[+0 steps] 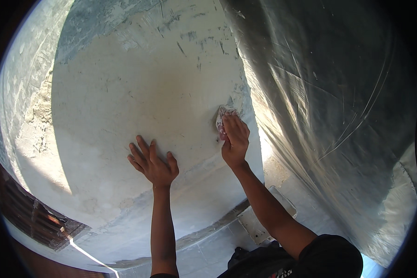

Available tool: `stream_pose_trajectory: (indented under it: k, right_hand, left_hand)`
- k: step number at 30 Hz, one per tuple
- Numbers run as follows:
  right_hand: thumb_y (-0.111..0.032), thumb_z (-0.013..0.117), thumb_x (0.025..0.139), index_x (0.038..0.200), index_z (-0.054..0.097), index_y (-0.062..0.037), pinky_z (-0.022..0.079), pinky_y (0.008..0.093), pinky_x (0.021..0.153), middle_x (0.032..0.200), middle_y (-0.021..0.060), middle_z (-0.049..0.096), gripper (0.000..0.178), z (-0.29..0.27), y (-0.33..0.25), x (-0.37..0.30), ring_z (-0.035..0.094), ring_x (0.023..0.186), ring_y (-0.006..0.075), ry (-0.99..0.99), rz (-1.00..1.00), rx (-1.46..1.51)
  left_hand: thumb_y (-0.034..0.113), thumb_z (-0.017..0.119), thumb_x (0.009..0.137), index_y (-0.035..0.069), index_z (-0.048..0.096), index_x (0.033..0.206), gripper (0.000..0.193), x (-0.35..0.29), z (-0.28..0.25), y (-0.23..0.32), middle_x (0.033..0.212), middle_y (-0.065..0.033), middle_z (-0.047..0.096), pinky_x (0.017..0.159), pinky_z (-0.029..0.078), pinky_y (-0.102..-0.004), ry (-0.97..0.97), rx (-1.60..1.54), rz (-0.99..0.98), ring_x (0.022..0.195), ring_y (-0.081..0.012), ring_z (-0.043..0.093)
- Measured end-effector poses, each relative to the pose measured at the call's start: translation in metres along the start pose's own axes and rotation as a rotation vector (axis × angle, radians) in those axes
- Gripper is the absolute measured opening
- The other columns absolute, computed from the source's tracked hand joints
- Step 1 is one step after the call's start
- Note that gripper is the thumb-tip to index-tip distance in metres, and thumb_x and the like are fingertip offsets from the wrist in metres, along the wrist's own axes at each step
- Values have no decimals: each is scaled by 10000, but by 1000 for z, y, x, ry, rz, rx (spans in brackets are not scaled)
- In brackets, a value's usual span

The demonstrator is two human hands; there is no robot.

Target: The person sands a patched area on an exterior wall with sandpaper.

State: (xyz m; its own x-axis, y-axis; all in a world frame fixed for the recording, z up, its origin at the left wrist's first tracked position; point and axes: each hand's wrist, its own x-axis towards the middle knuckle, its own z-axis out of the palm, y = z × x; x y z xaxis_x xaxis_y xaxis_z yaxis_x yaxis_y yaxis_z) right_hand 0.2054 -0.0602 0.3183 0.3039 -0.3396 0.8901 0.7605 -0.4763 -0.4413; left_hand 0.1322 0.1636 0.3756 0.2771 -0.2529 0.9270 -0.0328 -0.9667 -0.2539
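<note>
My left hand (155, 167) rests against the pale plastered wall (171, 97), its fingers spread, holding nothing. Farther right and a little higher, my right hand (236, 139) grips a crumpled pink-and-white piece (225, 112), pressed to the wall near its right edge. White dust or paste covers much of this piece; whether it is cloth or folded abrasive sheet I cannot tell. Grey scuffs and dark scrapes mark the wall above both hands, and bluish-grey patches show near the top.
A large translucent plastic sheet (338, 92) hangs along the right side. Below my right forearm sits a whitish shallow box (250, 223), partly hidden by the arm. A dark slatted grate (30, 213) lies at lower left. Sunlight falls on a rough strip (41, 106) at left.
</note>
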Motion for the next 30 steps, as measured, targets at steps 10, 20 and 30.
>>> stream_pose_trajectory:
  k: [10, 20, 30]
  right_hand:
    - [169, 544, 737, 1272, 653, 24, 402, 466, 1105, 1276, 184, 671, 565, -33, -5, -27, 575, 1300, 369, -10, 42, 51]
    - [125, 547, 801, 1349, 626, -87, 295, 537, 1173, 1413, 123, 590, 593, 15, 3, -60, 468, 1393, 369, -110, 54, -22]
    - [171, 546, 691, 1262, 670, 0, 402, 414, 1043, 1269, 148, 682, 609, -41, 9, 2, 598, 1234, 335, 80, 20, -44]
  left_hand:
    - [323, 507, 943, -2, 418, 1391, 561, -1, -2, -4, 1589, -302, 311, 1197, 9, -617, 6, 10, 12, 1522, -473, 141]
    - [298, 508, 941, 0, 422, 1388, 544, -2, -2, -5, 1586, -293, 326, 1198, 10, -617, 13, 9, -1, 1524, -461, 152]
    - [289, 507, 944, 6, 429, 1385, 530, -1, -3, -6, 1590, -277, 332, 1196, 7, -622, 16, -1, -1, 1530, -443, 152]
